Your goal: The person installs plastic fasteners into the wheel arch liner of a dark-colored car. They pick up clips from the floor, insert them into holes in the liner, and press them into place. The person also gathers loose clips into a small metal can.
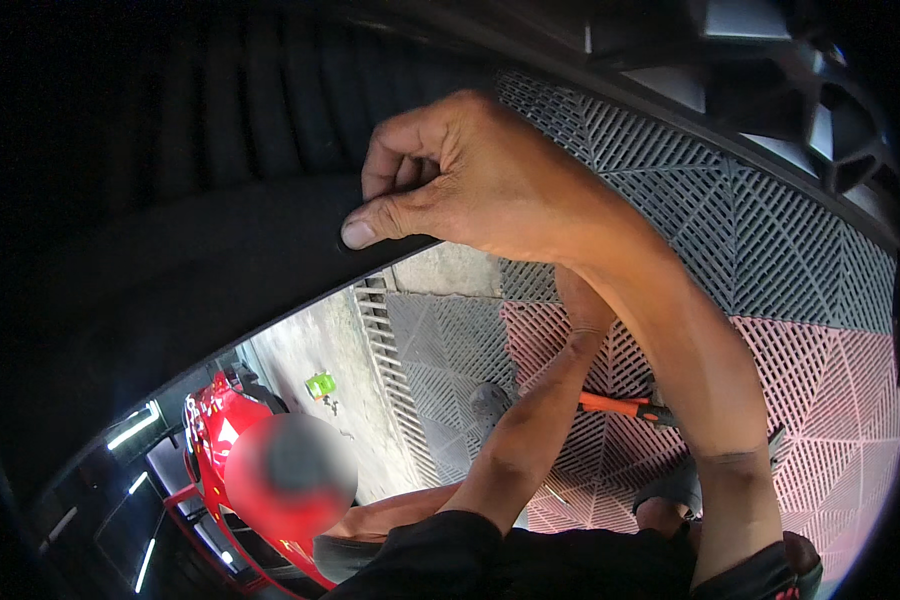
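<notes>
My right hand [415,175] reaches up against a black panel [220,225] with a ribbed upper part. Its fingers are curled, and the thumb presses on the panel close to the lower edge. Whatever lies under the thumb tip is too dark to make out. My left hand [582,290] is raised below and behind my right forearm, which covers most of it, so its fingers do not show. Beneath the arms, an orange-and-black tool [620,405] lies over the floor mat; its kind is unclear.
Grey and red slatted tiles [810,370] cover the floor. A dark spoked part [820,120], perhaps a wheel, is at upper right. At lower left are a co-worker's forearm [395,512] and a red car [210,430]. A green item [320,385] lies on concrete beside a grate [395,370].
</notes>
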`<state>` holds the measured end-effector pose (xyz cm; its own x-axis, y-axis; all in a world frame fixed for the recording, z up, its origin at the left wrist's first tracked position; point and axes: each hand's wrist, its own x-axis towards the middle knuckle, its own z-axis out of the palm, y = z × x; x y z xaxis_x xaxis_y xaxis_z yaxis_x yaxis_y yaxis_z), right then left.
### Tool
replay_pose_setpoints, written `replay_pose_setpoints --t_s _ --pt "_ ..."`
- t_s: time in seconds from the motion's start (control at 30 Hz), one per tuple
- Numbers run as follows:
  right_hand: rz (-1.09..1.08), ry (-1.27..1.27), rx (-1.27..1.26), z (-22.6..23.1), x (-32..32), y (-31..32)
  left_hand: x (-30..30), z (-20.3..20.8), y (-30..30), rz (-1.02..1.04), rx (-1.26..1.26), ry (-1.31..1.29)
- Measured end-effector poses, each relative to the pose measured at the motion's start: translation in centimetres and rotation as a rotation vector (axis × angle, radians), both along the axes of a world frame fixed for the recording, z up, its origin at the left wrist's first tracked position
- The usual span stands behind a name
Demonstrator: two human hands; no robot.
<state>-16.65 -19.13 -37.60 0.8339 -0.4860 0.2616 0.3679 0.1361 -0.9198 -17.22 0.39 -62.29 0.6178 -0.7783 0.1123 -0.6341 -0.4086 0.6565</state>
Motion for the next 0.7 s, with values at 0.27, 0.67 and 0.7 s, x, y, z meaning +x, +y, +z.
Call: replay_pose_setpoints --t_s 0.27,0.67,0.7 --pt "-0.149 0.292 0.209 -7.1 -6.0 0.8 1.3 5.0 1.8 0.307 -0.262 0.436" --pt "-0.026 0.178 0.062 -7.2 -7.8 4.3 1.1 19.4 -0.4 0.165 -0.531 0.433" --pt "-0.046 0.148 0.062 -7.0 -7.6 3.9 0.7 19.8 -0.5 0.172 -0.552 0.434"
